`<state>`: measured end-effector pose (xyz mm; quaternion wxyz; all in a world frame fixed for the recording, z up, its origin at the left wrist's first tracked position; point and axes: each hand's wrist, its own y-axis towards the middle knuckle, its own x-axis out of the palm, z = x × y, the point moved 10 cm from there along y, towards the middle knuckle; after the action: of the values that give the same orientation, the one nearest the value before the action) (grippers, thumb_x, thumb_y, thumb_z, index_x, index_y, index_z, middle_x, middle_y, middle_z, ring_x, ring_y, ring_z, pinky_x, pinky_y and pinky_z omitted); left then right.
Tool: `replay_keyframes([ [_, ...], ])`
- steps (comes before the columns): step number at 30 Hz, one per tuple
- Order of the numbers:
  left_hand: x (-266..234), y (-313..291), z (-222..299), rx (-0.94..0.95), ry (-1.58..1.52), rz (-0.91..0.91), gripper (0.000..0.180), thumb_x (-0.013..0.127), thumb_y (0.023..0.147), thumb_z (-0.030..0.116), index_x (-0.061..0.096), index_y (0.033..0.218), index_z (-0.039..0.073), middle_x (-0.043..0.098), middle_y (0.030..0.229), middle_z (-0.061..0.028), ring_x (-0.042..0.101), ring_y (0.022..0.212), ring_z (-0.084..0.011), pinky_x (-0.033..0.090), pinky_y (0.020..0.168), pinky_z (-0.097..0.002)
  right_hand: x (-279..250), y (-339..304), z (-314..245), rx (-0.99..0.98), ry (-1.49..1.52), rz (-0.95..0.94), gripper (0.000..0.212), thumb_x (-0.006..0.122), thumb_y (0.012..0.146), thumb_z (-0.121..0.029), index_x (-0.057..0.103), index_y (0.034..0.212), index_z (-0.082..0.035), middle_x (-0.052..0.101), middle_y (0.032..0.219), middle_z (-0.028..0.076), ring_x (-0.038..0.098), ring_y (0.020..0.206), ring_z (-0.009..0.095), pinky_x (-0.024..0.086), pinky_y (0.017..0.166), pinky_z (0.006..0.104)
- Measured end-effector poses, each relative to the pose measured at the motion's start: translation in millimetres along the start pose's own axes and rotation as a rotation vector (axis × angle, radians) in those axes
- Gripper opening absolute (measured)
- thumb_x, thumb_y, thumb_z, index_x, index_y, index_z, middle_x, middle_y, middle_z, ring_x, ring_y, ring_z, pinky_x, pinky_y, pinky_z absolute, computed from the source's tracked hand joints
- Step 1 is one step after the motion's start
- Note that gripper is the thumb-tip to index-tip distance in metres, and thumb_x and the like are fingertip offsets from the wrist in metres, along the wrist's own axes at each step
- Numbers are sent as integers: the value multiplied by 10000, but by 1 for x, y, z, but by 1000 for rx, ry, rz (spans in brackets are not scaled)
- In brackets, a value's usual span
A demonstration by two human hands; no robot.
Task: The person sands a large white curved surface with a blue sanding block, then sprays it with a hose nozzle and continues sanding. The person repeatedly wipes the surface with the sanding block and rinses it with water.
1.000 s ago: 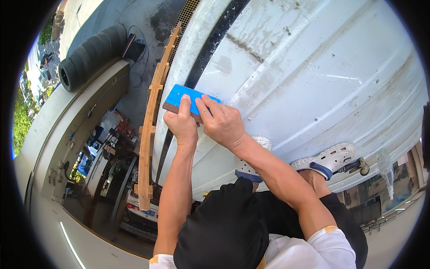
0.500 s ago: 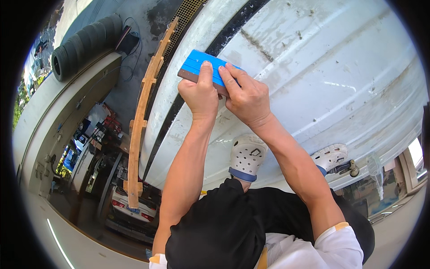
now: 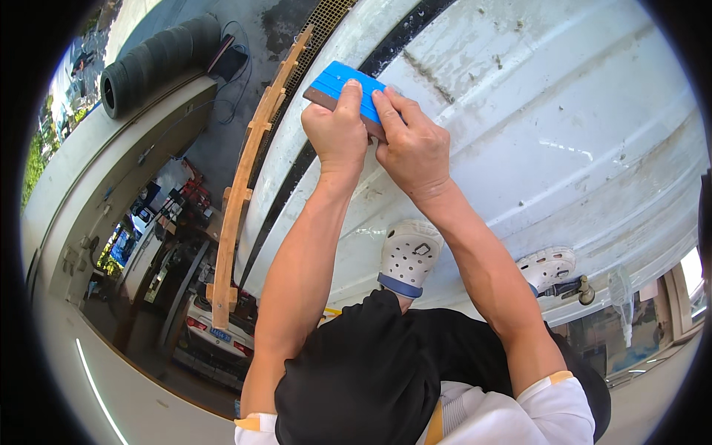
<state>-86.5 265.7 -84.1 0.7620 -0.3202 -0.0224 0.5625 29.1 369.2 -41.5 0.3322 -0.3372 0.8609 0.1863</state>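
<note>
In the head view, a flat blue block [image 3: 343,76] with a brown lower edge sits in the upper middle of the frame, its left end higher than its right. The left hand [image 3: 335,136] grips it from below, thumb pressed on the blue face and fingers curled underneath; the right hand [image 3: 415,148] grasps its right end, fingers laid over the top. Whether the block touches the pale, dirt-streaked ribbed surface [image 3: 534,178] behind it cannot be told. A black strip [image 3: 406,37] runs along that surface toward the top of the frame. Below the hands, near the centre, is a white clog [image 3: 411,252] with a blue strap; another clog [image 3: 547,265] is at right, beside a brass fitting [image 3: 586,291]. A curved-looking wooden rack [image 3: 236,208] stands left of the surface, with stacked tyres [image 3: 159,63] at upper left and a white car [image 3: 241,332] at lower left.
</note>
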Motion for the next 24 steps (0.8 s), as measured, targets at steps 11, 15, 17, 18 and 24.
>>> replay_keyframes([
  [11, 25, 3, 22, -42, 12, -40, 305, 693, 963, 135, 606, 676, 85, 627, 676, 25, 559, 587, -74, 424, 514, -293, -8, 13, 14, 77, 23, -13, 472, 794, 742, -30, 774, 1213, -61, 768, 1163, 101, 782, 887, 239, 622, 674, 333],
  [15, -2, -23, -4, -16, 39, 17, 278, 690, 958, 117, 608, 695, 77, 632, 691, 26, 558, 598, -69, 432, 532, -299, -3, -26, 7, 61, 47, -69, 471, 804, 743, -28, 782, 1211, -70, 767, 1155, 104, 787, 902, 229, 627, 686, 333],
  [17, -6, -23, -7, -22, 60, 3, 268, 692, 955, 112, 610, 703, 78, 634, 697, 25, 557, 598, -68, 430, 529, -298, 0, -28, 6, 33, 52, -106, 465, 807, 744, -33, 783, 1207, -72, 767, 1148, 106, 788, 903, 226, 628, 686, 335],
  [18, 3, -16, -1, -48, 31, -17, 289, 694, 950, 111, 594, 679, 88, 624, 678, 28, 544, 573, -70, 414, 505, -301, -6, -16, 8, 34, 52, -66, 466, 802, 747, -30, 780, 1210, -72, 765, 1150, 108, 788, 899, 230, 627, 683, 334],
  [24, 6, -17, -1, -34, 56, -21, 333, 708, 943, 130, 570, 641, 99, 603, 647, 36, 519, 536, -70, 390, 478, -306, -9, -22, 7, 73, 45, -14, 472, 757, 730, -27, 762, 1201, -56, 759, 1150, 114, 785, 873, 235, 627, 666, 321],
])
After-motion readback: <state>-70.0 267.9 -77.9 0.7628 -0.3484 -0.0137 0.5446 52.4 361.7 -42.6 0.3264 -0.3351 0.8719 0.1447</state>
